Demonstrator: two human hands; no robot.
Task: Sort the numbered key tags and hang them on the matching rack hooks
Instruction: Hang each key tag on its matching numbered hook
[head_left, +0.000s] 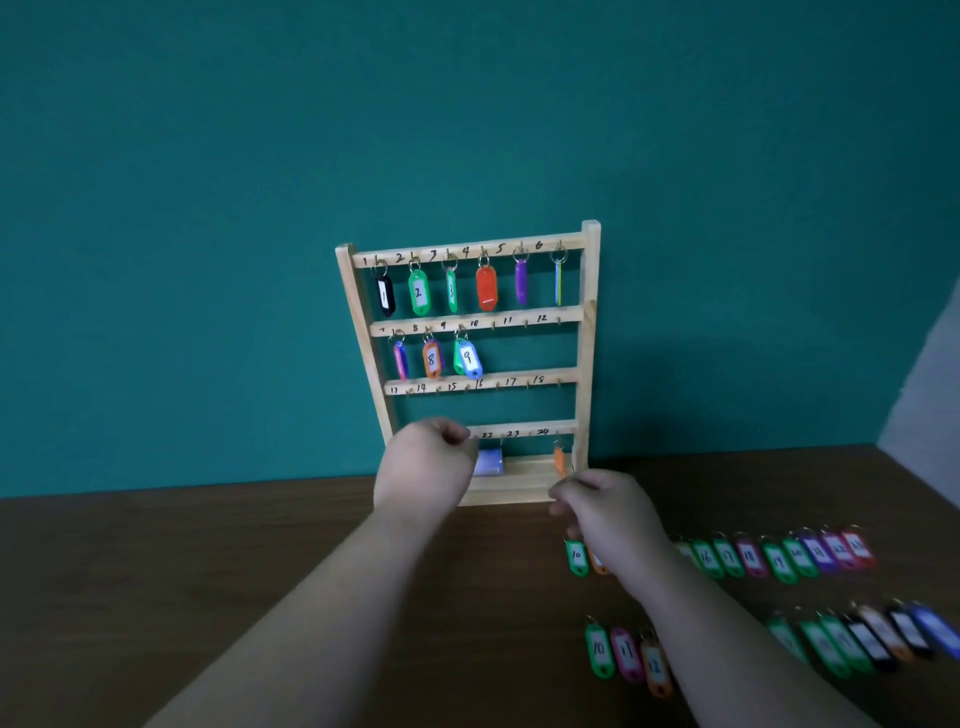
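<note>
**Rack** (475, 314), centre of the frame, stands upright on the bench (208, 571) against a teal wall (208, 208).

- **Top rail:** hooks 1 to 6 each carry one of the hung tags (418, 293).
- **Second rail:** hooks 7, 8 and 9 are filled; 10, 11 and 12 are bare.
- **Third rail (13 to 18):** every hook is bare.
- **Bottom rail:** a blue tag (488, 462) hangs under about 22 and an orange tag (559, 459) under about 24. The left part of the rail is hidden by the left hand (426, 462).

**Left hand:** at the bottom rail, fingers curled together at the hook line, just left of the blue tag. Through the blur it cannot be told whether its grip pinches a ring.

**Right hand** (608, 512): right of centre, low before the rack's right foot, fingers curled. What its grip holds, if anything, cannot be told.

**Loose tags** (779, 561): two rows on the bench at the lower right of the frame. The far row begins with a green 10 (576, 557). The near row begins 10, 11, 12, and its right end is too blurred to read.

**Judged progress:** well under half done. Hooks 10 to 12, the whole third rail and most of the bottom rail remain to be filled.
</note>
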